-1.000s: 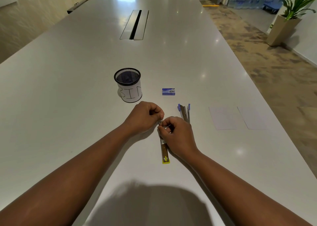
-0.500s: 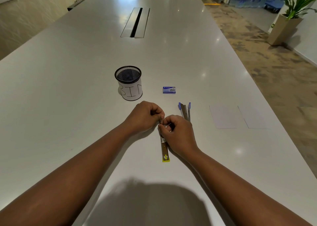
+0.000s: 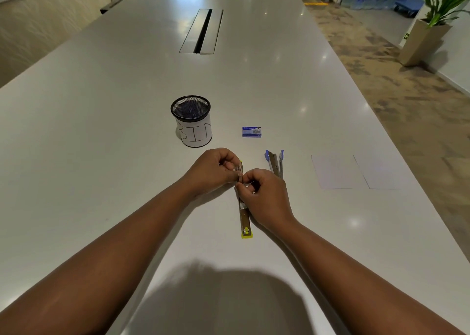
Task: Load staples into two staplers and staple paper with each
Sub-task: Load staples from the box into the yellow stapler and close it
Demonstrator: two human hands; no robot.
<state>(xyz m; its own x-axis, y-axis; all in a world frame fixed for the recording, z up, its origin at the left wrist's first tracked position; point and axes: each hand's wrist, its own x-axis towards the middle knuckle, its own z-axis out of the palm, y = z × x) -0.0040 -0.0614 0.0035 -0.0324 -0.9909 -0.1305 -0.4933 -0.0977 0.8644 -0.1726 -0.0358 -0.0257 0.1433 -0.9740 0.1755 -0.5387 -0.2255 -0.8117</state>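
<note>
Presently, loading stood at its first stage. Bin (image 3: 191, 121): far left of centre on the table (image 3: 101, 105). Left hand (image 3: 212, 170): fingers curled, pinching a small staple strip (image 3: 239, 169). Yellow stapler (image 3: 244, 215): opened flat, near centre. Right hand (image 3: 262, 194): fingers curled over it, pinching at the channel. Staple box (image 3: 251, 132): far centre. Blue stapler (image 3: 276, 164): open; whether loaded, not discernible. Two papers (image 3: 333, 171): right, apparently unstapled. Remaining: both loadings, both staplings.

bin cup (image 3: 193, 124) ahead-left, staple box (image 3: 251, 132) ahead, blue stapler (image 3: 276, 163) right
</note>
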